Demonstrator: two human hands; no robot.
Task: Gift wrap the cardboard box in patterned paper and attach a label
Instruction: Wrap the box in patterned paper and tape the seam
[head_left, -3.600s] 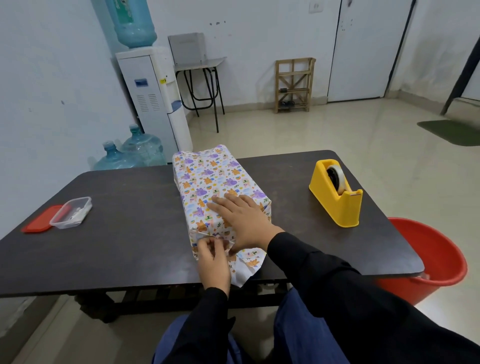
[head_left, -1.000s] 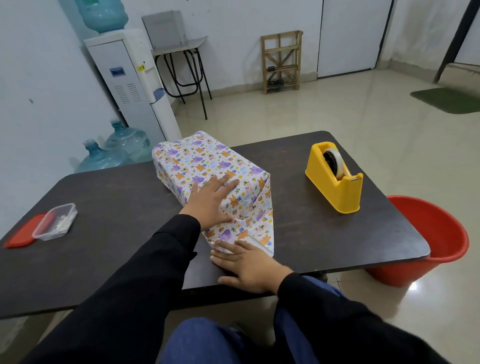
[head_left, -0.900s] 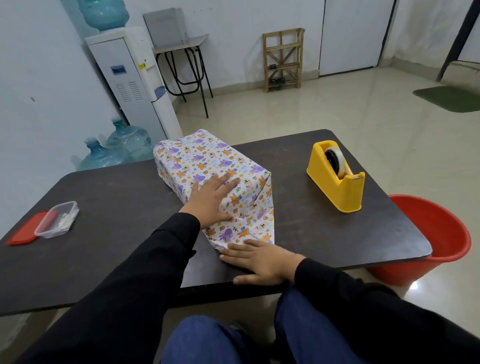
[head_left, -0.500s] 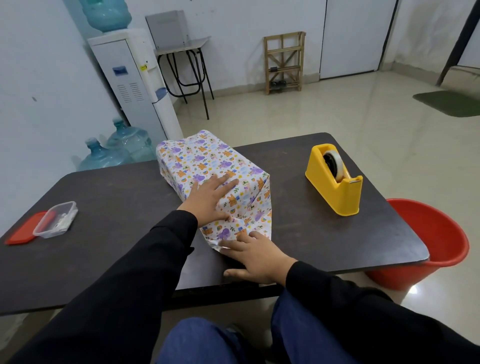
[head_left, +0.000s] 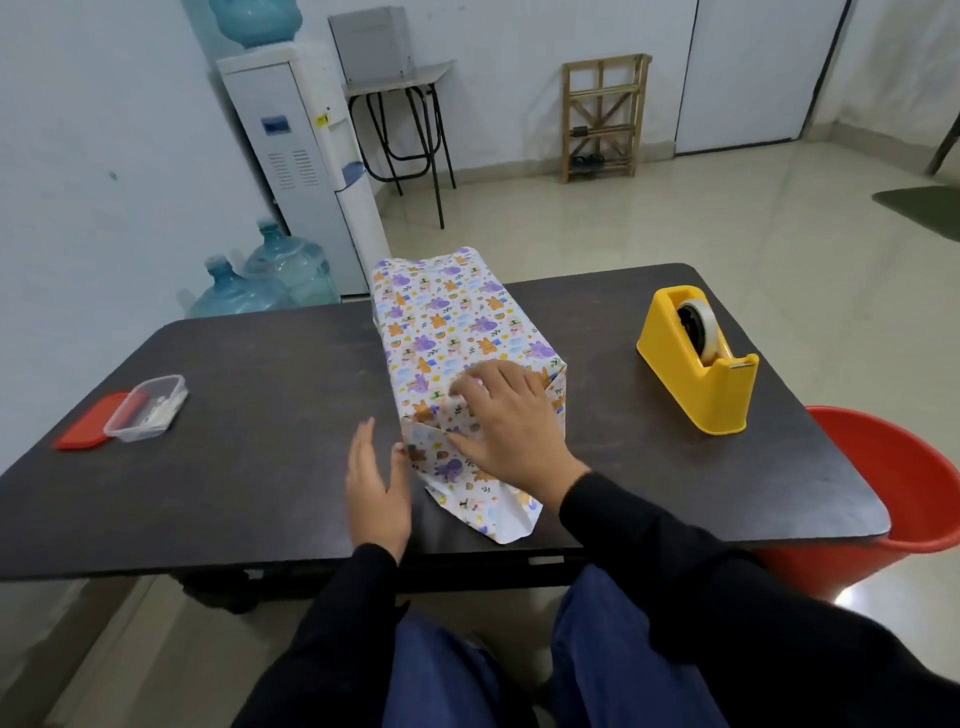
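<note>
**Cardboard box** (head_left: 457, 332): long, rectangular, lies mid-tabletop, its length running away from the person.

**Patterned paper** (head_left: 415, 296): white ground with small cartoon animals in purple, orange and blue. It covers the top and both visible long sides. At the near end the sides are creased inward.

**Flap** (head_left: 483, 501): pointed, spread flat on the tabletop (head_left: 260, 415) toward its near edge, white underside showing at the tip.

**Right hand** (head_left: 506, 423): palm down on the box's near top edge, fingers (head_left: 483, 379) straight and slightly apart, pressing the paper.

**Left hand** (head_left: 376, 488): edge-on just beside the near left corner, fingers (head_left: 363, 441) straight and together, holding nothing.

**Also present:** yellow tape dispenser (head_left: 696, 364) to the right; clear container (head_left: 145, 408) and red lid (head_left: 88, 427) to the left.
</note>
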